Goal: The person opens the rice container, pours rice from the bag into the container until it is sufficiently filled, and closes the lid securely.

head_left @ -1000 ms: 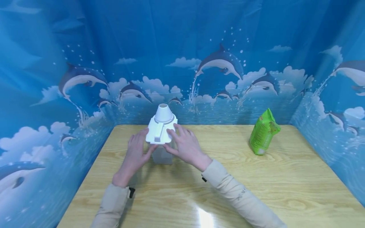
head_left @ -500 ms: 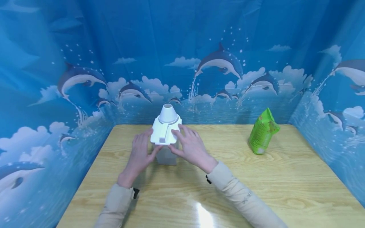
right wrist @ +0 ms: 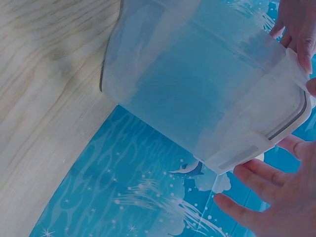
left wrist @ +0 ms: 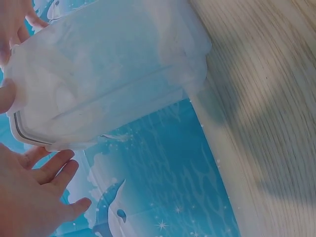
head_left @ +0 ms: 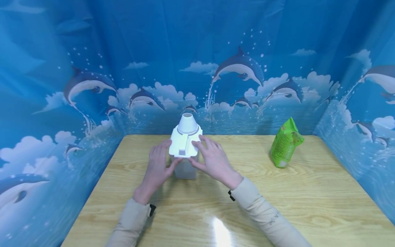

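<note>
Green packet (head_left: 284,144) with small printing too fine to read, standing near the far right of a table (head_left: 277,206) and leaning slightly rightward. The tabletop shows pale yellow wood grain; a bright reflection (head_left: 221,231) lies at its near edge. A blue backdrop (head_left: 185,34) rises behind the table and along both sides, with soft vertical folds at the back. Its print comprises leaping dolphins (head_left: 239,68), white clouds (head_left: 168,94), droplets and rippled water, the water lowest.

I log two garments: left sleeve (head_left: 131,221) and right sleeve (head_left: 266,211), pale beige, creased. Right forearm bears small dark lettering (head_left: 274,218). Beside left cuff (head_left: 139,207): small black fitting (head_left: 152,210).
</note>
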The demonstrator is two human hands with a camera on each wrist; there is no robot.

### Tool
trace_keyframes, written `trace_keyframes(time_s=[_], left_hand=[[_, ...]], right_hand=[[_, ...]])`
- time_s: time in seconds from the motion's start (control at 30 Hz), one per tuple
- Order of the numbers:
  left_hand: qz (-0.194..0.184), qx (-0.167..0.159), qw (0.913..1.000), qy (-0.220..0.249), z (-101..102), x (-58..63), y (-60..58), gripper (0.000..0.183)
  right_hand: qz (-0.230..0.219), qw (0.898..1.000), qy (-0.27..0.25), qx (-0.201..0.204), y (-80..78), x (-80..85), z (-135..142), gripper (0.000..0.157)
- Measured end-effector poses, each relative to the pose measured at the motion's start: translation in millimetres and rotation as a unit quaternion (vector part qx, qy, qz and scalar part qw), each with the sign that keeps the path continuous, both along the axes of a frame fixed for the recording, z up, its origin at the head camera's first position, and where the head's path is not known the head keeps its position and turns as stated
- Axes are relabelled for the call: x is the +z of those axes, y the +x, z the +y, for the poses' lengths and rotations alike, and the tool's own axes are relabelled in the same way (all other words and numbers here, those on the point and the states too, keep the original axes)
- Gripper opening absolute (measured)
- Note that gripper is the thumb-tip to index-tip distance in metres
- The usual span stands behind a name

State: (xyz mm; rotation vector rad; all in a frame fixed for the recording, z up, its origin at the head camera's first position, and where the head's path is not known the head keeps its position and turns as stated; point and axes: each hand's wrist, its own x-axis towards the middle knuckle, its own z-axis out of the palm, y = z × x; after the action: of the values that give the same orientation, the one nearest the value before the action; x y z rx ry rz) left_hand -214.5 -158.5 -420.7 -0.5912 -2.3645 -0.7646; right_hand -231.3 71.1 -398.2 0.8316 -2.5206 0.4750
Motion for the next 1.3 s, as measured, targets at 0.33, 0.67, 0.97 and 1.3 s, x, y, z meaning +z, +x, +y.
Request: trace_keyframes(time_s=[0.33, 0.67, 0.97, 1.3], left_hand=[[0.01, 0.0, 0.9999, -0.001, 6.4, -1.6, -0.2, 0.083], [0.007, 0.005, 0.9999, -0.008, 16.9, -0.9, 3.3, 0.078], [-0.014, 0.005, 0.9999, -0.008, 28.3, 2.0, 4.9, 0.072], [-0.023, 0.005, 0.9997, 0.005, 41.0, 1.6, 8.8, 0.071]], right_hand=[[-0.001, 1.0, -0.003, -0.003, 2.1, -0.4, 7.0, 0.057], [-0.017, 1.0, -0.005, -0.007, 5.6, -0.4, 19.1, 0.056], [-0.042, 0.999, -0.006, -0.011, 7.9, 1.6, 30.6, 0.057], [-0.045, 0.999, -0.022, -0.005, 10.3, 0.3, 42.5, 0.055]])
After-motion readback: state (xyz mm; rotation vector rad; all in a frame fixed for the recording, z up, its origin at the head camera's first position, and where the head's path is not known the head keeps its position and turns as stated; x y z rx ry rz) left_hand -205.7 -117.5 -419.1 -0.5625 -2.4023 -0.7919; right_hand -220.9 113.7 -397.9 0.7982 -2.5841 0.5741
